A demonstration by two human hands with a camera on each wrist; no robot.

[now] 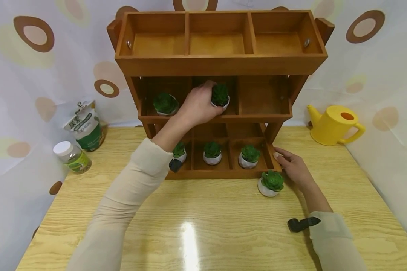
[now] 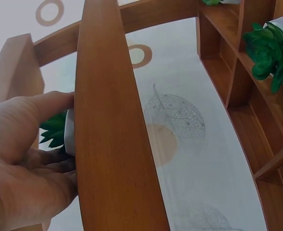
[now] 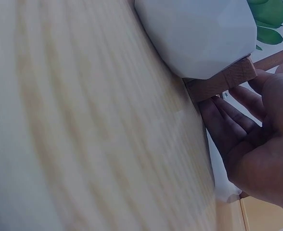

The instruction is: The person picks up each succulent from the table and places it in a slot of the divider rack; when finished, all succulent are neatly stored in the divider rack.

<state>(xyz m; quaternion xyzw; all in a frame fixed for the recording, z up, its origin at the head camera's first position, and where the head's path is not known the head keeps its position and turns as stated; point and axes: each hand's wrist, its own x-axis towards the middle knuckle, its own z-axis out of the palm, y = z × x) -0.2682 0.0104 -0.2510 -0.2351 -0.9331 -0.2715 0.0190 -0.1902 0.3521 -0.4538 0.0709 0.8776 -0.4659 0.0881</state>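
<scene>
My left hand (image 1: 201, 103) grips a small potted succulent (image 1: 220, 95) with a white pot, in the middle compartment of the shelf's middle tier. In the left wrist view, a wooden front rail (image 2: 115, 120) hides part of that pot. My right hand (image 1: 293, 167) holds the lower right side edge of the brown wooden shelf (image 1: 220, 66), its fingers along the outer face in the right wrist view. Just in front of that hand, another succulent (image 1: 270, 183) stands on the table. One more succulent (image 1: 165, 104) sits in the middle tier's left compartment.
Three succulents stand in the bottom tier, including a middle one (image 1: 212, 153) and a right one (image 1: 249, 156). A yellow watering can (image 1: 334, 125) is at the right. To the left are a clipped pouch (image 1: 86, 128) and a white-lidded jar (image 1: 72, 157).
</scene>
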